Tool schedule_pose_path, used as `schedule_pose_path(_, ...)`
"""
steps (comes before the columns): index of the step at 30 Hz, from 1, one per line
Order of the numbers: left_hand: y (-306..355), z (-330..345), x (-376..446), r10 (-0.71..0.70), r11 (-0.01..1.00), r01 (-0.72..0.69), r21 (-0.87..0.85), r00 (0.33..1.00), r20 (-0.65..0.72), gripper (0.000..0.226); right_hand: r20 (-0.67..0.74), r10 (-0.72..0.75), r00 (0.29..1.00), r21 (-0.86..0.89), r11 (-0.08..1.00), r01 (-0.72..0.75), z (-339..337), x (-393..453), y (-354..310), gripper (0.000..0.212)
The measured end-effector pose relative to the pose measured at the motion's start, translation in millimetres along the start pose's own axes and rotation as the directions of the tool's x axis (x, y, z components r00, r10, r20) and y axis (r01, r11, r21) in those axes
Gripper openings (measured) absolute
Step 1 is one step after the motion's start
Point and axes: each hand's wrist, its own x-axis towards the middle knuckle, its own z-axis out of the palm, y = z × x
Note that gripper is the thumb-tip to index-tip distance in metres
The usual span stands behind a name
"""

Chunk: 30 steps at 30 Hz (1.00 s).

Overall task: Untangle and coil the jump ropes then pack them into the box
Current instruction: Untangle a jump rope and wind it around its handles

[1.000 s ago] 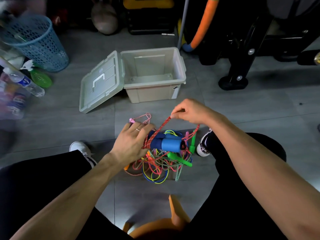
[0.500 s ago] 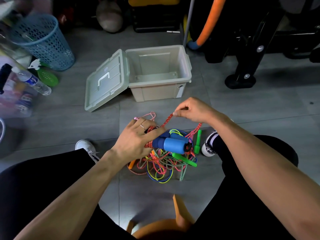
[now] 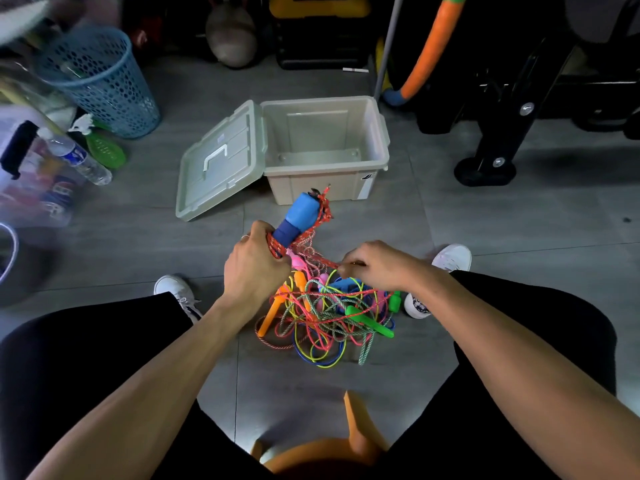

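Observation:
A tangle of coloured jump ropes (image 3: pixel 325 320) lies on the grey floor between my feet. My left hand (image 3: pixel 254 268) grips a blue foam handle (image 3: pixel 298 218) wrapped with red speckled rope and holds it up, tilted toward the box. My right hand (image 3: pixel 375 265) pinches a strand of the red rope just above the pile. Green (image 3: pixel 369 322), orange (image 3: pixel 273 311) and pink handles stick out of the tangle. The beige plastic box (image 3: pixel 379 140) stands open and empty beyond the pile, its hinged lid (image 3: pixel 221 161) lying flat to the left.
A blue mesh basket (image 3: pixel 100 81), a water bottle (image 3: pixel 78 157) and a clear bin sit at the left. Black gym equipment (image 3: pixel 502 133) and an orange foam tube (image 3: pixel 429 50) stand at the back right. An orange stool (image 3: pixel 329 452) is under me.
My left hand lifted the blue handle out of the pile and tilted it up toward the box. My right hand dropped from the raised red strand down to the top of the tangle.

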Motion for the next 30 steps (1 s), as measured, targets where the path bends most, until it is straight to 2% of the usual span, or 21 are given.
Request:
schedule_pose_path(3,-4.9,5.0,0.4,-0.020,0.963,0.001,0.269,0.997,0.069,0.040,-0.001,-0.108,0.994,-0.085,0.990,0.108,3.8,-10.1,-31.7,0.032)
schedule_pose_path(6,-7.7,18.0,-4.7,0.088,0.834,-0.149,0.531,0.986,0.139,0.049,-0.088,-0.220,0.972,-0.103,0.972,0.211,0.1,-13.0,-56.8,0.027)
schedule_pose_path(8,-5.8,27.3,-12.5,0.186,0.749,-0.249,0.614,0.968,0.166,0.053,-0.099,-0.224,0.970,-0.110,0.971,0.213,-4.7,-10.8,-62.3,0.025)
schedule_pose_path(10,-3.8,34.2,-20.9,0.310,0.697,-0.371,0.613,0.928,0.208,0.051,-0.081,-0.188,0.979,-0.137,0.975,0.175,-11.5,-9.0,-59.1,0.024)
schedule_pose_path(12,-2.8,36.2,-27.4,0.419,0.637,-0.507,0.581,0.860,0.290,0.057,-0.071,-0.155,0.985,-0.208,0.968,0.138,-21.4,-8.9,-53.6,0.023)
schedule_pose_path(14,-8.1,37.9,-28.0,0.517,0.576,-0.590,0.566,0.799,0.307,0.061,-0.068,-0.141,0.988,-0.262,0.958,0.119,-31.3,-7.4,-45.1,0.021)
schedule_pose_path(16,-12.6,37.0,-25.8,0.583,0.543,-0.640,0.544,0.753,0.304,0.062,-0.072,-0.121,0.990,-0.294,0.951,0.095,-40.7,-5.8,-36.6,0.027)
schedule_pose_path(21,-12.9,33.2,-21.1,0.646,0.482,-0.712,0.510,0.682,0.343,0.062,-0.146,-0.141,0.979,-0.461,0.886,0.059,-53.2,-6.5,-28.5,0.045)
schedule_pose_path(25,-13.9,36.0,-18.8,0.691,0.437,-0.769,0.467,0.619,0.373,0.058,-0.104,-0.200,0.974,-0.427,0.894,0.138,-54.4,-6.7,-29.8,0.029)
schedule_pose_path(27,-14.7,37.2,-16.9,0.733,0.396,-0.814,0.425,0.559,0.387,0.056,-0.137,-0.221,0.966,-0.404,0.903,0.149,-60.3,-6.5,-27.9,0.023)
schedule_pose_path(30,-12.9,36.5,-13.4,0.835,0.330,-0.880,0.341,0.441,0.330,0.043,-0.186,-0.191,0.964,-0.390,0.915,0.106,-67.2,-2.2,-15.6,0.028)
